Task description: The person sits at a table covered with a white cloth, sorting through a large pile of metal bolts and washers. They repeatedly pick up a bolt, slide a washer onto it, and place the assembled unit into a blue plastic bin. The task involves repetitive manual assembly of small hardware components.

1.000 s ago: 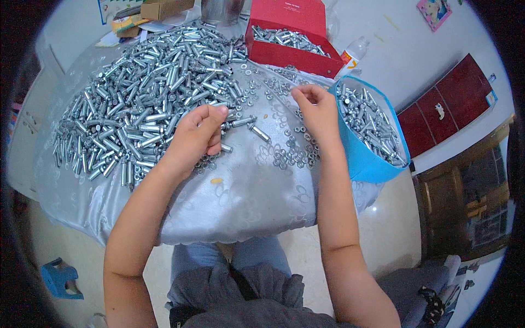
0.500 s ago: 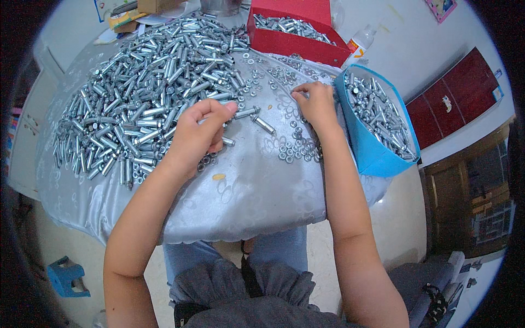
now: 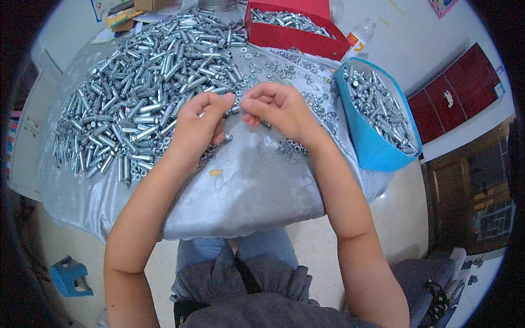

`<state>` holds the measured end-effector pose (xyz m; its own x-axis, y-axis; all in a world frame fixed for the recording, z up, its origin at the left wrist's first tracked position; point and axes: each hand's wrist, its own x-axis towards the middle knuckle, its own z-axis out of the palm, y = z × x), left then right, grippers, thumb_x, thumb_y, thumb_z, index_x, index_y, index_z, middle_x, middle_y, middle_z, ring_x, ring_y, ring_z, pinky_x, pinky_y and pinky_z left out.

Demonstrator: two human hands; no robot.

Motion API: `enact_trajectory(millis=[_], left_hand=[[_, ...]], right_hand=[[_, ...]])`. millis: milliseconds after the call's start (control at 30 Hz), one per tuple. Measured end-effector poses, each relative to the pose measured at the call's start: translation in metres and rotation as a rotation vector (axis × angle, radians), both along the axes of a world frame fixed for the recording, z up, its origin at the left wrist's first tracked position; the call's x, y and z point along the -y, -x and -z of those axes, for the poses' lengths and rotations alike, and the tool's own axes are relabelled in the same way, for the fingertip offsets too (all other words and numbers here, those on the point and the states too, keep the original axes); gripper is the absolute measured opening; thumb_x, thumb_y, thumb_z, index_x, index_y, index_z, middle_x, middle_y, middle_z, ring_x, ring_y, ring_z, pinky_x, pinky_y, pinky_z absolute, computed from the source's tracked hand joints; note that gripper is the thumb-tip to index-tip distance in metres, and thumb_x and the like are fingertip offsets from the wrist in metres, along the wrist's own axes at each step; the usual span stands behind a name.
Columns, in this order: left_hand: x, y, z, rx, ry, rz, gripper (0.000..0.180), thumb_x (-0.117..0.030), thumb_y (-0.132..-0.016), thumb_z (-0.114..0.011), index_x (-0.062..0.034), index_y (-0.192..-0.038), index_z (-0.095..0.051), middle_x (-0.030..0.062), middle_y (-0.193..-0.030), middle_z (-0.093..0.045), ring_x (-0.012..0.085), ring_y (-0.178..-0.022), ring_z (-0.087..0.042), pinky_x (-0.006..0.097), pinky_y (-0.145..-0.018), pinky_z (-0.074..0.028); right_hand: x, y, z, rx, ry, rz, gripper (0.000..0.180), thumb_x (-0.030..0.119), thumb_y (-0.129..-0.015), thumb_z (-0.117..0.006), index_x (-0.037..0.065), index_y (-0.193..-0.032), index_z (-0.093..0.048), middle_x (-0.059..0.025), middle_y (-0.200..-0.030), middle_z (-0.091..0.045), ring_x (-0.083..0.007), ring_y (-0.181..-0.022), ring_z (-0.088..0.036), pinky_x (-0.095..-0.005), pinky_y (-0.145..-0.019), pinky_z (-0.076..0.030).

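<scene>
The left hand [image 3: 199,123] and right hand [image 3: 279,109] meet fingertip to fingertip above the bench [image 3: 246,191], both pinched on a small metal bolt [image 3: 234,109] between them. A heap of bolts [image 3: 142,104] lies beyond the left hand; a blue bin [image 3: 372,142] stands beside the right.

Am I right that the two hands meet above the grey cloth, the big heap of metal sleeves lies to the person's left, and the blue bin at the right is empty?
Not quite. The head view shows the blue bin full of metal parts, not empty. The left hand and right hand do meet above the grey cloth, and the heap of metal sleeves lies to the left.
</scene>
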<state>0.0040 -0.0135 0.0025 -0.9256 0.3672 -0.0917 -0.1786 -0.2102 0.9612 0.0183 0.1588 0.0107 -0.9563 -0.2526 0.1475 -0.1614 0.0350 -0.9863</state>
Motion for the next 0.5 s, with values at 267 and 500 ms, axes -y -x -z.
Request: enact_trajectory(millis=[267, 500], left_hand=[[-0.0007, -0.0022, 0.0036, -0.019, -0.057, 0.086, 0.020, -0.023, -0.083, -0.055, -0.0057, -0.073, -0.050, -0.0025, -0.053, -0.042, 0.0057, -0.046, -0.039, 0.021, -0.045, -0.034], [-0.0016, -0.0050, 0.0043, -0.053, -0.132, 0.164, 0.022, -0.026, -0.085, -0.054, -0.0048, -0.080, -0.051, -0.0012, -0.055, -0.044, 0.0064, -0.049, -0.041, 0.020, -0.047, -0.035]], right_hand=[[0.0015, 0.0006, 0.0067, -0.041, 0.046, -0.047, 0.013, 0.011, -0.084, -0.054, 0.001, -0.091, -0.052, -0.0046, -0.076, -0.057, -0.0093, -0.069, -0.053, -0.0216, -0.063, -0.044], [0.0066, -0.0020, 0.0058, -0.083, 0.200, -0.017, 0.012, 0.010, -0.081, -0.057, 0.001, -0.089, -0.055, -0.0050, -0.076, -0.059, -0.0095, -0.067, -0.055, -0.0212, -0.061, -0.045]])
